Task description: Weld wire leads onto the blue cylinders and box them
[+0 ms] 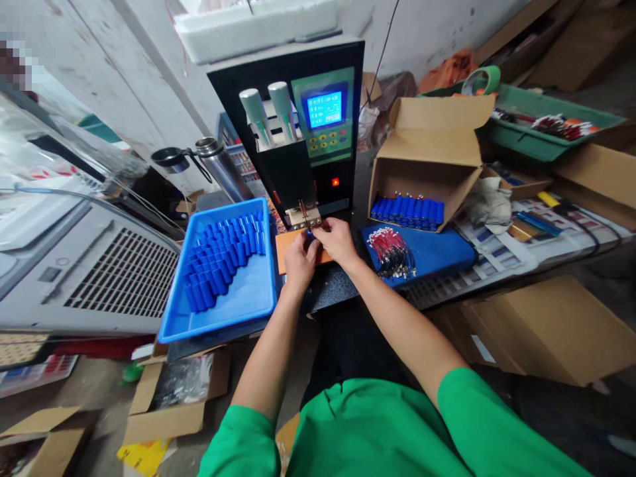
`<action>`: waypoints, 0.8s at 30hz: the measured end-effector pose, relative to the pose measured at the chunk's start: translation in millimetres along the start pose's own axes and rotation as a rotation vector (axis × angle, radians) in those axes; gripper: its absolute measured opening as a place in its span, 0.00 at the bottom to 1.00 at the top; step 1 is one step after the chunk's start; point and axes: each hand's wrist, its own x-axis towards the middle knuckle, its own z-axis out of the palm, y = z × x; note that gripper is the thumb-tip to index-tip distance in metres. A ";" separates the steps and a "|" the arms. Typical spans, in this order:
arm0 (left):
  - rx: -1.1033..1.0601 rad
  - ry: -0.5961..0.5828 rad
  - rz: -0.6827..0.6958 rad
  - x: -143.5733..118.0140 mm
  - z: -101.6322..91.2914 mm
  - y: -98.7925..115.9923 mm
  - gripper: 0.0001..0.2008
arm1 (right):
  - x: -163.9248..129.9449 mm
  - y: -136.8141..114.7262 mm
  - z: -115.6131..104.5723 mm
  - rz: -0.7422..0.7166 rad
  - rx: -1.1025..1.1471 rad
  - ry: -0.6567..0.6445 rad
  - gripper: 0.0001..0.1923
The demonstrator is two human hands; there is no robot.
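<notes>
Holding a small blue cell (309, 234) between both hands, we work at the foot of the spot welder (303, 126), the left hand (299, 260) and right hand (338, 242) closed around the cell with fingertips pinched together, just under the welder's electrode tips (301, 207). The cell sits above a brown pad (284, 255) on the worktop (332, 286), almost hidden by our fingers; whether a tab lies on it we cannot tell.

Just left of the left hand, a blue tray (218, 311) carries a loose heap of blue cells (223, 258) filling about its far half, the near half bare. Just right of the right hand, a bundle of red leads (391, 253) rests on a blue mat (437, 255). Beyond that, an open cardboard box (432, 156) holds a neat row of more blue cells (407, 212).

Judging by the two stocks, the work looks to be in mid-run: one cell is at the electrodes, many lie on either side, and which pile is finished the picture does not show.

Farther off, the welder's lit screen (324, 109) glows blue above a red lamp (335, 181), a steel flask (221, 165) stands to its left, and a green crate (541, 129) sits at the far right.
</notes>
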 end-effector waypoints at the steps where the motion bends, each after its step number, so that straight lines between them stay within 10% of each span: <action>1: -0.004 0.002 0.000 0.0 0.2 -0.4 0.11 | 0.0 -0.2 -0.1 0.000 0.001 -0.003 0.12; 24: 0.032 0.030 -0.022 -1.6 -1.5 3.5 0.08 | -1.3 0.8 0.3 0.018 0.021 -0.023 0.13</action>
